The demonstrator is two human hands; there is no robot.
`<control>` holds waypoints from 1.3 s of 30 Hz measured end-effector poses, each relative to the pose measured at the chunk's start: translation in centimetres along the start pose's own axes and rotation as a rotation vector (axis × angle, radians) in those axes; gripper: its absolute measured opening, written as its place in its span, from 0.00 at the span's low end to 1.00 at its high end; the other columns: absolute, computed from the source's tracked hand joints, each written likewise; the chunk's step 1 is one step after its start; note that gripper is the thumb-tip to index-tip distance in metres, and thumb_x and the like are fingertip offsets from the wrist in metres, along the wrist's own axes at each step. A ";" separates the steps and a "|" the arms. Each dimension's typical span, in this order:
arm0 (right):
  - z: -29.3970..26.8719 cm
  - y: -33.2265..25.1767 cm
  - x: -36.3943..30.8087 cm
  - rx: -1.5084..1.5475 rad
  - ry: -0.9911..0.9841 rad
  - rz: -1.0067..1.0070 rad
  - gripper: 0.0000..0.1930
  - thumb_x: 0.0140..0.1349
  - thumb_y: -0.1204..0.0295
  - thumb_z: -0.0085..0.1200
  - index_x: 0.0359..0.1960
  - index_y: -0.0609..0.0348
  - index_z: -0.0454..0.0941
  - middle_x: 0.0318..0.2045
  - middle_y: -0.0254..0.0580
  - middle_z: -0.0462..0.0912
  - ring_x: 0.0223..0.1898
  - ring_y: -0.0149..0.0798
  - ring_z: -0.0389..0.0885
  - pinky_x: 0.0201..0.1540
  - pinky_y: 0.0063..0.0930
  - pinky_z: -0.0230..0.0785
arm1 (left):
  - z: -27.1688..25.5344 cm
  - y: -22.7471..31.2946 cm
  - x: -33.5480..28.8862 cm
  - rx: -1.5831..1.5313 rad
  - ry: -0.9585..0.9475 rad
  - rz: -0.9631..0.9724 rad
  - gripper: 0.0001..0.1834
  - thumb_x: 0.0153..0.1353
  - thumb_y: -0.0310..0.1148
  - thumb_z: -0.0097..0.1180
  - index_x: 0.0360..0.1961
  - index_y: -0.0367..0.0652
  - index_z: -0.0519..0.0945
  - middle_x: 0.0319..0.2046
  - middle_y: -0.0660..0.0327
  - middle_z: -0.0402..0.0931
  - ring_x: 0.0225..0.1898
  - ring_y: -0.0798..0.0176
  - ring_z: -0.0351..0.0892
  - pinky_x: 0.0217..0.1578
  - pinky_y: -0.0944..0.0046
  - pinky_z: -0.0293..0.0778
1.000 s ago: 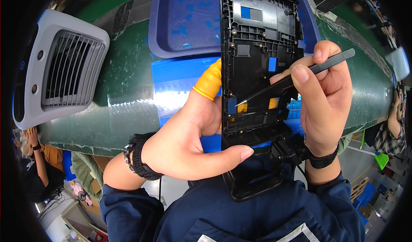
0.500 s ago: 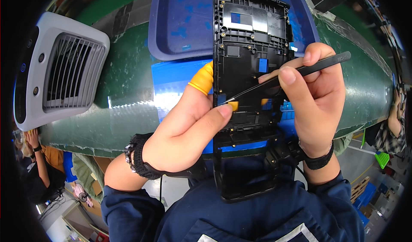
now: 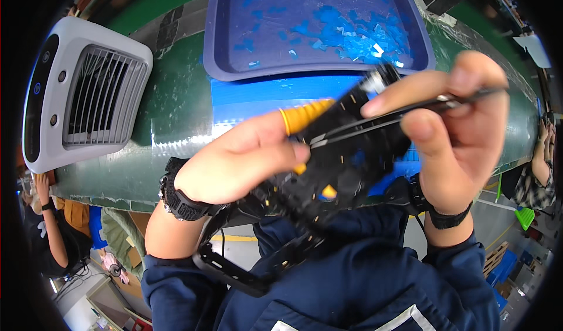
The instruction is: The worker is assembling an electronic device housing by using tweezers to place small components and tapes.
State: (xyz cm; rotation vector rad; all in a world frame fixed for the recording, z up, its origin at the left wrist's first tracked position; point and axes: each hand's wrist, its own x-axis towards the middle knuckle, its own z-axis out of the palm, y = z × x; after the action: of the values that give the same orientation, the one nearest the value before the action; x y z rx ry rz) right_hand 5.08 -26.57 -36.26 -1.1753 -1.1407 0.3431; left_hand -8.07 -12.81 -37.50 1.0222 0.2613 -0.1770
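Observation:
A black plastic housing (image 3: 346, 172), blurred by motion, hangs tilted in front of my body, its top leaning to the right. My left hand (image 3: 234, 164) grips its left side, thumb on the inner face; yellow finger cots (image 3: 305, 116) cover fingertips behind it. Small brass-coloured dots and a yellow patch (image 3: 329, 191) show on the housing. In my right hand (image 3: 460, 137) is a pair of dark tweezers (image 3: 387, 119), pinched between thumb and fingers. Their slightly parted tips lie over the housing near my left thumb; whether they hold anything is too blurred to tell.
Beyond my hands, a blue-purple tray (image 3: 218, 43) holds many small blue film scraps (image 3: 358, 35). A blue sheet (image 3: 246, 93) lies on the green bench (image 3: 182, 108). At left stands a grey slatted-grille device (image 3: 134, 45). Other people are at both sides.
The housing has swung from upright to slanted, its lower end going left and its top coming down, which uncovers the tray's scraps. My right hand with the tweezers has shifted right.

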 end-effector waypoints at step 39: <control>-12.5 6.9 4.6 -0.421 -0.039 0.343 0.11 0.53 0.76 0.49 0.35 0.60 0.61 0.22 0.34 0.74 0.26 0.22 0.71 0.26 0.13 0.61 | -0.8 0.2 -0.7 0.037 -0.480 0.021 0.47 0.40 0.18 0.50 0.59 0.35 0.35 0.59 0.54 0.42 0.58 0.65 0.48 0.54 0.67 0.48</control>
State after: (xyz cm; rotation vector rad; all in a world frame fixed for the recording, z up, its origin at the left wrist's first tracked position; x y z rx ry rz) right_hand 19.81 -27.16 -39.07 -1.7512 -1.0727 0.3989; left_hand -8.75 -12.02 -37.55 0.9874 -0.1891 -0.4015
